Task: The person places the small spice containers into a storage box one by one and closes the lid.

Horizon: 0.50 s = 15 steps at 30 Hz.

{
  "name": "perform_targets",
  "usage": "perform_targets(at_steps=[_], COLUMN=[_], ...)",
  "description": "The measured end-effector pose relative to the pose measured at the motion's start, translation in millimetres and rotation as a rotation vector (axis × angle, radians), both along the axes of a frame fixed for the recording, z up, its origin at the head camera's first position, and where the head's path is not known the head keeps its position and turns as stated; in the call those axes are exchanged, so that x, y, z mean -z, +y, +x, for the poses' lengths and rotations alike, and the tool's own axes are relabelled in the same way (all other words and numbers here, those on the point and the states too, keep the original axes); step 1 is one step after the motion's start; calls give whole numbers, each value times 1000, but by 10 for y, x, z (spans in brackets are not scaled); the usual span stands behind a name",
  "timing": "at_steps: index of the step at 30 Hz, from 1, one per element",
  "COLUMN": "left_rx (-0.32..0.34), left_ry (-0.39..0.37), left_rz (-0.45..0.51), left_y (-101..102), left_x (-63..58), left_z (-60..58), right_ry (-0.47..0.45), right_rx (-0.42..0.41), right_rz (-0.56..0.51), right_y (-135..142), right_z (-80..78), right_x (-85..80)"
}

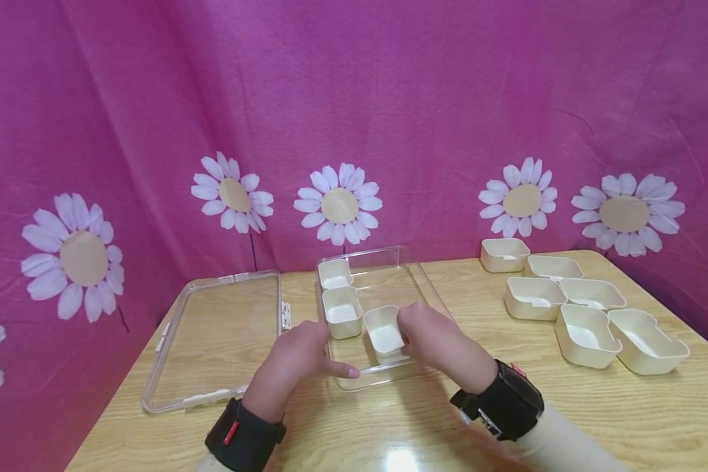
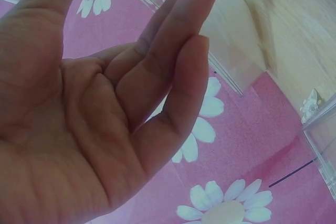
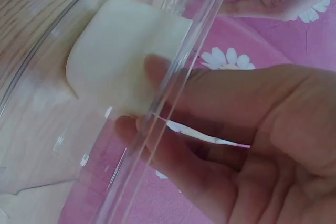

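Observation:
A clear plastic box (image 1: 431, 288) lies on the table with two small cream bins, a rear one (image 1: 334, 274) and a nearer one (image 1: 341, 313), along its left side. My right hand (image 1: 433, 333) reaches over the front wall and pinches the right side of a third cream bin (image 1: 383, 331) inside the box. Through the clear wall, the right wrist view shows this bin (image 3: 123, 51) with thumb and fingertips at its edge. My left hand (image 1: 299, 354) is at the box's front left corner, thumb extended along the front rim, fingers slightly bent (image 2: 163, 72); firm contact cannot be made out.
A clear lid (image 1: 230, 328) with white clasps lies left of the box. Several cream bins stand at the right, including a notched one (image 1: 646, 341) and a back one (image 1: 504, 254). A pink curtain (image 1: 425, 118) with daisies hangs behind the table (image 1: 354, 432).

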State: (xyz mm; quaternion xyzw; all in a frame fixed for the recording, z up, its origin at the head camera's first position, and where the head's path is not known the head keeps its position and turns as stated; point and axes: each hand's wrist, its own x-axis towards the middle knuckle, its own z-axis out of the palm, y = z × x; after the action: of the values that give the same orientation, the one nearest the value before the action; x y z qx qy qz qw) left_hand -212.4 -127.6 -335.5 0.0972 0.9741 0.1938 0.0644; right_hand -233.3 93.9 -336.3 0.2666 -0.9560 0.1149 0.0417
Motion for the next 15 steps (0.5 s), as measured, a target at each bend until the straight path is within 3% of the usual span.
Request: perform_targets(at_steps=[7, 15], left_rx=[5, -3], left_ry=[8, 6], left_rz=[-4, 4], left_y=[13, 12], left_x=[-34, -31], left_z=[22, 16], right_ry=[38, 46], right_rx=[-97, -141], right_rz=[-7, -7], right_y=[48, 39], right_z=[-14, -2], right_x=[14, 7])
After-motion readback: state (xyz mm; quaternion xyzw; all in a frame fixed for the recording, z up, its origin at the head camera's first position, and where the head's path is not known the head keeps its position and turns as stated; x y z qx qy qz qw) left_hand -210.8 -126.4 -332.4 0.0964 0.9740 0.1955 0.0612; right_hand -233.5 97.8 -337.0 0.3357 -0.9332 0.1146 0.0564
